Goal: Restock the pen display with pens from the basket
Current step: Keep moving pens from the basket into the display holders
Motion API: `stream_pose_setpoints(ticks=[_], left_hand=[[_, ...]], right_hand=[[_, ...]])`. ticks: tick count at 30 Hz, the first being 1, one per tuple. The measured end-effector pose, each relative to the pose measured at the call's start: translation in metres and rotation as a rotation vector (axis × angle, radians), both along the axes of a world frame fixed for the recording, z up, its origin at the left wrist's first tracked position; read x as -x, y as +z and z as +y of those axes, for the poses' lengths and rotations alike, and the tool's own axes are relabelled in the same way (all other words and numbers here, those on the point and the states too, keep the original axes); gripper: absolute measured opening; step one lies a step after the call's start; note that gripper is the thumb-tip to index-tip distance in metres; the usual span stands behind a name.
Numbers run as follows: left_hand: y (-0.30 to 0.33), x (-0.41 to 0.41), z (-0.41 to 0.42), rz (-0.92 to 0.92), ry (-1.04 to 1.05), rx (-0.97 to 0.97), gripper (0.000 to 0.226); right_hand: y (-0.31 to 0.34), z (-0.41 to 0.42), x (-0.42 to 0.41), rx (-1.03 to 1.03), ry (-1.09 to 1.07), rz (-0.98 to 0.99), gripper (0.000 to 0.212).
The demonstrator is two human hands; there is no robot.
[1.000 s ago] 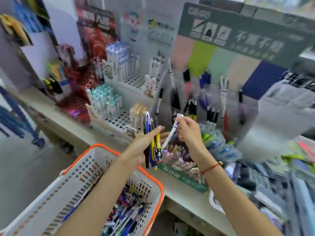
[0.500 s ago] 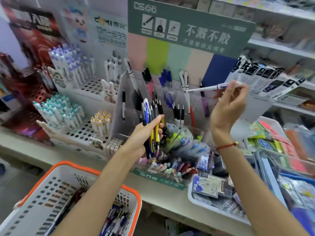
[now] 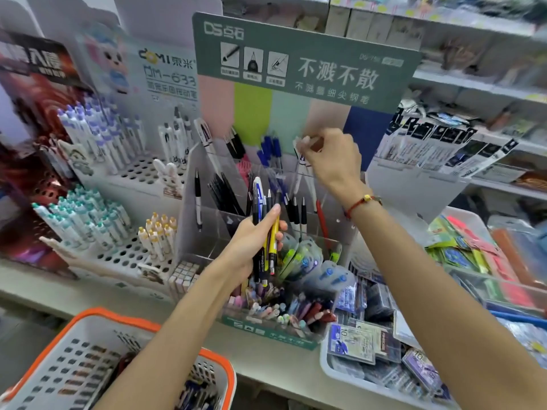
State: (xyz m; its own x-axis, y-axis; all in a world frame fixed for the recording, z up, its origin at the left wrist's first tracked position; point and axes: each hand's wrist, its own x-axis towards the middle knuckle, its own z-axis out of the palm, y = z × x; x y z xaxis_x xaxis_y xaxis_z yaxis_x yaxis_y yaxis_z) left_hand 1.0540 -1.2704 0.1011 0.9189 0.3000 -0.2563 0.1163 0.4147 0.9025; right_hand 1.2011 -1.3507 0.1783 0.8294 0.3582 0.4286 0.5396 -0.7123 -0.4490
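Far left: red poster [image 3: 35,84]. Left: white perforated rack [image 3: 139,170] of capped white markers [image 3: 85,128]. Near right: white tray [image 3: 331,371] of packets. Far right: shelves [image 3: 473,84].

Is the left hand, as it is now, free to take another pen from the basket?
Probably not: the left hand already grips a bundle of pens up at the display, while the basket sits below its forearm.

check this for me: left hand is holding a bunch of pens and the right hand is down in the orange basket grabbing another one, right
Not quite. In the head view the left hand does hold a bunch of pens, but the right hand is up at the pen display, not in the orange basket.
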Motion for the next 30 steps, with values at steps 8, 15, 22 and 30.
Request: stream_pose_setpoints(ticks=[8,15,22,30], left_hand=[[0.004,0.002,-0.006,-0.009,-0.015,0.001,0.020],[0.005,0.008,-0.011,0.001,-0.113,-0.174,0.035],[0.025,0.005,-0.009,-0.048,-0.235,-0.303,0.020],[0.018,0.007,0.000,0.017,-0.222,-0.336,0.034]], right_hand=[[0.000,-0.005,0.007,0.001,0.110,-0.001,0.044],[-0.002,-0.018,0.044,0.179,0.348,0.417,0.048],[-0.016,-0.033,0.050,-0.334,0.235,0.370,0.036],[-0.006,-0.050,0.016,-0.964,-0.183,-0.009,0.031]])
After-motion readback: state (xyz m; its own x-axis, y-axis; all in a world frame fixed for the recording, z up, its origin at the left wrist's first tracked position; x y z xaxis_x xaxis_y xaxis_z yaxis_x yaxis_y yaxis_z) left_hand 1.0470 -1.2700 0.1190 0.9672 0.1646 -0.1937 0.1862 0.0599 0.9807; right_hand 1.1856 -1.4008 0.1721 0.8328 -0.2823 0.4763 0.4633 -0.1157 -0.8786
